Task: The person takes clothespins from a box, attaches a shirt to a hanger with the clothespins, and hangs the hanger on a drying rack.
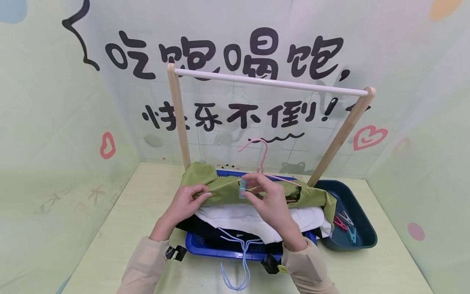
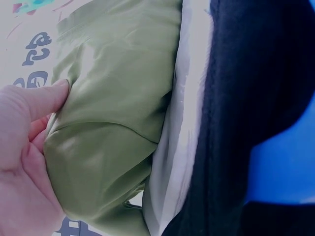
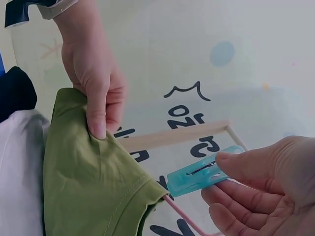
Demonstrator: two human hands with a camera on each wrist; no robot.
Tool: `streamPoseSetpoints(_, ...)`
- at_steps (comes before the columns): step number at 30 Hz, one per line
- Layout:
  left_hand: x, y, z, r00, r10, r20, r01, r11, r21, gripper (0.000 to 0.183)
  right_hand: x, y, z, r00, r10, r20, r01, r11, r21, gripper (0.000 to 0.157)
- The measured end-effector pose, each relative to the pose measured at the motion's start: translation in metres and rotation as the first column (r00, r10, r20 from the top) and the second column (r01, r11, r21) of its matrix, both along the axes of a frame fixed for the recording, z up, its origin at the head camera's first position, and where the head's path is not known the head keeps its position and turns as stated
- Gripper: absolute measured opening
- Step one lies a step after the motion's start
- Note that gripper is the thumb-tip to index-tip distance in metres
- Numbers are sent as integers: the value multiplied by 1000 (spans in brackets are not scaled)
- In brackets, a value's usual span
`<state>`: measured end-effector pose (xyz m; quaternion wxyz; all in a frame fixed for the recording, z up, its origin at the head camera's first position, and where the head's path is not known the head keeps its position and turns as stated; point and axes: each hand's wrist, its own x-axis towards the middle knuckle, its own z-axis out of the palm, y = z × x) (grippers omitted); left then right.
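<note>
My left hand (image 1: 189, 201) pinches the shoulder of an olive-green garment (image 1: 224, 190) between thumb and fingers. In the left wrist view the thumb lies on the green cloth (image 2: 113, 93). My right hand (image 1: 269, 200) pinches a translucent light-blue clothespin (image 3: 202, 172) by one end; its other end is beside the garment's neckline edge. A pink hanger (image 1: 265, 157) sits inside the garment, its hook standing up behind my right hand. Beneath the green garment lie a white garment (image 1: 242, 218) and black cloth (image 1: 198, 226).
A blue basket (image 1: 220, 253) holds the clothes, with a light-blue hanger (image 1: 245, 261) over its front rim. To the right a dark bin (image 1: 367, 228) contains several clothespins (image 1: 345, 224). A wooden rack with a white rod (image 1: 271, 81) stands behind.
</note>
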<state>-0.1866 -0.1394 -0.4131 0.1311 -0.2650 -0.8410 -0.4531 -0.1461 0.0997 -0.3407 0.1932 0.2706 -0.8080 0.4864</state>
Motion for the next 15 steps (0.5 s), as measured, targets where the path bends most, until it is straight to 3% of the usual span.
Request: streamPoseSetpoints(15, 0, 0, -1, 1000, -8, 12, 8, 1000, 3, 4, -14, -28, -2, 995, 95, 17, -95, 995, -21, 28)
